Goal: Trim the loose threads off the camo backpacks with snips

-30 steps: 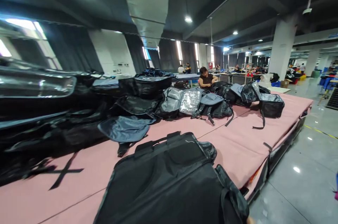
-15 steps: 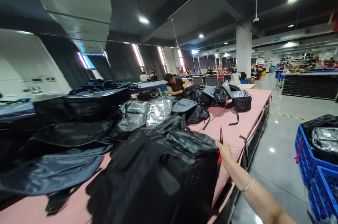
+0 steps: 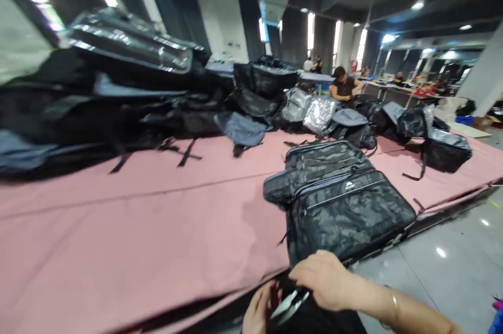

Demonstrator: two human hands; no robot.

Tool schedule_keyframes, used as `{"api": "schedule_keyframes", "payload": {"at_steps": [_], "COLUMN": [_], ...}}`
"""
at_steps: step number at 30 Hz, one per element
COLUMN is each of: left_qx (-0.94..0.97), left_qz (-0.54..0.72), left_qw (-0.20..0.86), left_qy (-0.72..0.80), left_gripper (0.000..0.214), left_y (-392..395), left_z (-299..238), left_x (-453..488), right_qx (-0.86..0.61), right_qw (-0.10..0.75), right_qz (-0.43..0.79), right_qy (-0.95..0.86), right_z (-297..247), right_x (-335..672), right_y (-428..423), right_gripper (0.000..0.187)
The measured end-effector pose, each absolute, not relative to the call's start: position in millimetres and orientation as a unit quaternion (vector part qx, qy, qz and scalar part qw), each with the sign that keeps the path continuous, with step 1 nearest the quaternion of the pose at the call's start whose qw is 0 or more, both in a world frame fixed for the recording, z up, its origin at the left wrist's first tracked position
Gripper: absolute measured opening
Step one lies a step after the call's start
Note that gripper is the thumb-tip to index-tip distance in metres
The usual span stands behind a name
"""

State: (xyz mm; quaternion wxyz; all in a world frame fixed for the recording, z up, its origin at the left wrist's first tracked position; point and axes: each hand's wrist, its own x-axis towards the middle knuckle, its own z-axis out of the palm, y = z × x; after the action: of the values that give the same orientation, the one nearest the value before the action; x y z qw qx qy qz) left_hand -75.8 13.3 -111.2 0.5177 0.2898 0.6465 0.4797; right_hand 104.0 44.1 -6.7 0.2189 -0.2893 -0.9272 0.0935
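Observation:
Both hands are low at the bottom edge, in front of the pink table (image 3: 137, 229). My right hand (image 3: 324, 280) is curled, palm down, over a shiny metal tool (image 3: 290, 304) that looks like thread snips. My left hand (image 3: 260, 312) is just left of the tool, fingers stretched up beside it, touching a dark item that is mostly out of frame. Just beyond the hands a black camouflage backpack (image 3: 346, 203) lies flat on the table's near right edge, zips facing up.
Piles of black and grey bags (image 3: 118, 93) fill the table's left and far side, with silver-lined ones (image 3: 320, 112) further back. A person (image 3: 345, 87) works at the far end. Grey floor (image 3: 451, 250) lies to the right.
The view swung left and down. The camouflage backpack, half a second ago lifted by my right hand, now lies flat on the table. Both hands have come together near my body.

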Motion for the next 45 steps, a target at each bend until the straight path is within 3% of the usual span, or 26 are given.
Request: {"api": "schedule_keyframes", "payload": {"at_steps": [3,7,14,19,27,38,45], "left_qx": [0.216,0.271,0.433,0.418,0.419,0.417,0.403], "left_qz": [0.543,0.53,0.506,0.513,0.503,0.487,0.469], "left_qw": [0.569,0.576,0.51,0.54,0.548,0.552,0.551], "left_qy": [0.579,0.56,0.545,0.52,0.52,0.533,0.56], "left_gripper": [0.051,0.063,0.051,0.05,0.053,0.058,0.067], "left_y": [12,28,64,59,50,50,47], "left_z": [-112,-97,-85,-98,-105,-123,-143], "left_x": [-81,-62,-38,-46,-52,-62,-67], "right_qx": [-0.29,-0.308,-0.498,-0.577,-0.568,-0.528,-0.564], "right_qw": [0.257,0.327,0.422,0.424,0.432,0.475,0.446], "right_qz": [0.137,0.14,0.116,0.181,0.09,0.115,0.111], "right_qy": [-0.912,-0.882,-0.748,-0.675,-0.695,-0.695,-0.686], "right_z": [-7,-2,-21,-39,-47,-41,-28], "right_x": [117,142,191,206,192,177,195], "right_y": [40,37,36,35,31,19,28], "right_gripper": [0.037,0.034,0.033,0.028,0.029,0.031,0.034]}}
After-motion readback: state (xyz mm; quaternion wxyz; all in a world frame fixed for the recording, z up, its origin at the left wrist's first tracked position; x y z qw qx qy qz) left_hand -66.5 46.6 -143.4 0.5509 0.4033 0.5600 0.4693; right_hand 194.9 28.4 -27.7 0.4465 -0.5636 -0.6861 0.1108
